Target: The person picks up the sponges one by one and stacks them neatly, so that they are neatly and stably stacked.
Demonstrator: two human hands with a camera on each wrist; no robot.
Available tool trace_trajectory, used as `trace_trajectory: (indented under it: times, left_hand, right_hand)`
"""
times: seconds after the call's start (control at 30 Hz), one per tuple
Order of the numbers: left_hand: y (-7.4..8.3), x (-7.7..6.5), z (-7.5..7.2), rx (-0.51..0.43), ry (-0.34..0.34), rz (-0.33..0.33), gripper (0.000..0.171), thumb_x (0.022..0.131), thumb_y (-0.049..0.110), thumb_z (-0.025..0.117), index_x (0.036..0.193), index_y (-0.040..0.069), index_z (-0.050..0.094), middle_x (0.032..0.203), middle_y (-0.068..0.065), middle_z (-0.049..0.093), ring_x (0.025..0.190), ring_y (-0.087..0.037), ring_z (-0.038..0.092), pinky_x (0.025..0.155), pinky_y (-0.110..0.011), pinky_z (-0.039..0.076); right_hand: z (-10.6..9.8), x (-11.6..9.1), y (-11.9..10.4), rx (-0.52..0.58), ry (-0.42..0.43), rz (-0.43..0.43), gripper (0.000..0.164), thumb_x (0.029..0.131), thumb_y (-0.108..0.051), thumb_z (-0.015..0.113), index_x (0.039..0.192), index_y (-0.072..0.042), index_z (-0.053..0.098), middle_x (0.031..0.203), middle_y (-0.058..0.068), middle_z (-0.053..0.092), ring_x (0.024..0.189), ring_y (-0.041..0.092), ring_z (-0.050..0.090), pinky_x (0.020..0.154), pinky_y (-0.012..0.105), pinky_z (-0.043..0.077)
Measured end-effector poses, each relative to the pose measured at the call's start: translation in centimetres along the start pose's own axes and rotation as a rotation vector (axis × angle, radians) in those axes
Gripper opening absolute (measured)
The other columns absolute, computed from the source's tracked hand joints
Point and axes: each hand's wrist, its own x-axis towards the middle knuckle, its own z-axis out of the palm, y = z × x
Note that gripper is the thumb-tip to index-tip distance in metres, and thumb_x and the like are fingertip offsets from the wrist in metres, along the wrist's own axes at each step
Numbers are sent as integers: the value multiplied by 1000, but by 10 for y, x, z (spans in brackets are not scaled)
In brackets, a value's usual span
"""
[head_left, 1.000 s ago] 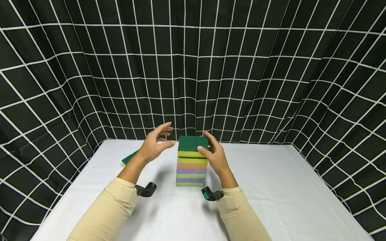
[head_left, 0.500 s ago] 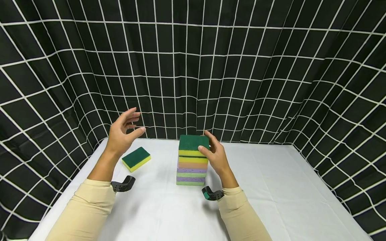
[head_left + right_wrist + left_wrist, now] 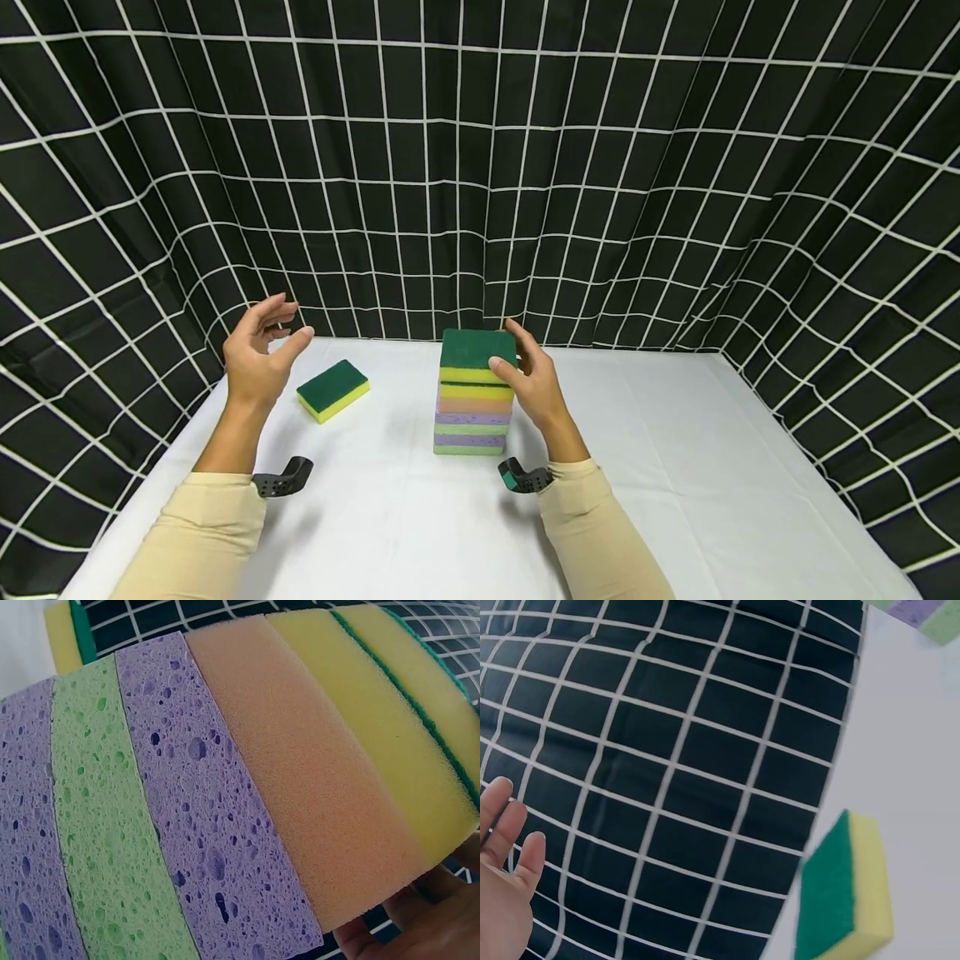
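A stack of sponges (image 3: 471, 408) stands upright mid-table. Green and purple porous layers lie at its bottom, an orange one above, and yellow sponges with dark green scouring faces on top. My right hand (image 3: 534, 379) holds the stack's upper right side, thumb at the front of the top sponge (image 3: 477, 348) and fingers towards its back corner. Those fingers are partly hidden. A single yellow-and-green sponge (image 3: 333, 390) lies flat on the left. Just left of it my left hand (image 3: 258, 350) hovers with nothing in it, its fingers loosely bent and apart from the thumb.
A white cloth covers the table (image 3: 660, 467). Black curtains with a white grid (image 3: 480, 183) hang behind it and along both sides. Each wrist wears a black band, such as the left wristband (image 3: 285, 477).
My left hand has moved away from the stack to the left, past the lone sponge, uncovering it, and has lowered a little. The right hand has kept its place on the stack.
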Motion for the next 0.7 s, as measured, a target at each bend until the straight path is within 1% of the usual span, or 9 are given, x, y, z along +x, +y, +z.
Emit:
trace_trajectory:
  times: [0.03, 0.13, 0.27, 0.33, 0.4, 0.47, 0.57, 0.7]
  left_hand:
    - [-4, -2, -1, 12, 2, -13, 53, 79, -12, 69, 129, -7, 54, 117, -22, 60, 105, -22, 54, 85, -28, 42]
    - [-2, -8, 1, 51, 7, -43, 52, 79, -12, 68, 128, -10, 53, 118, -25, 59, 109, -26, 52, 86, -28, 42]
    - [-12, -14, 5, 99, 17, -84, 54, 79, -9, 70, 130, -8, 53, 123, -23, 57, 116, -25, 49, 90, -28, 41]
    - [-29, -18, 4, 118, 15, -132, 57, 79, -4, 72, 133, -2, 54, 128, -17, 56, 120, -22, 47, 93, -29, 39]
    - [-40, -23, 3, 141, 11, -187, 58, 81, 2, 74, 135, 2, 53, 131, -12, 55, 122, -19, 45, 96, -33, 38]
    - [-48, -29, 3, 166, 5, -246, 59, 82, 7, 74, 136, 3, 52, 133, -11, 54, 124, -20, 43, 98, -39, 38]
    - [-59, -37, 3, 195, -4, -314, 61, 83, 12, 74, 138, 3, 49, 136, -11, 52, 126, -23, 41, 99, -46, 35]
    - [-71, -45, 3, 237, -12, -367, 64, 84, 15, 74, 141, 2, 46, 140, -13, 47, 131, -26, 36, 102, -48, 32]
  right_hand:
    - [0, 0, 0, 0, 0, 2, 63, 92, -5, 59, 145, 10, 30, 135, 29, 44, 116, 36, 48, 95, 51, 40]
    - [0, 0, -1, -1, 1, 6, 63, 92, -5, 59, 145, 10, 30, 135, 29, 44, 115, 36, 48, 96, 52, 39]
    - [0, 0, -2, -9, 4, 3, 63, 92, -5, 59, 145, 10, 30, 135, 29, 44, 115, 36, 48, 95, 52, 40]
    - [0, 1, -1, -8, 3, -1, 63, 91, -5, 59, 145, 10, 30, 135, 29, 44, 115, 36, 48, 95, 52, 40]
    - [0, 1, -1, -10, 4, -1, 63, 91, -5, 59, 145, 10, 30, 135, 29, 44, 115, 36, 49, 95, 52, 40]
    - [0, 0, -1, -6, 3, -1, 63, 91, -5, 59, 145, 11, 30, 135, 29, 44, 115, 36, 48, 95, 53, 40]
    - [0, 0, 0, -4, 1, 0, 63, 91, -5, 59, 145, 10, 30, 135, 30, 44, 116, 37, 48, 96, 54, 39]
    - [0, -1, 0, -8, -8, -1, 63, 92, -5, 59, 146, 9, 29, 136, 30, 43, 116, 38, 48, 94, 51, 42]
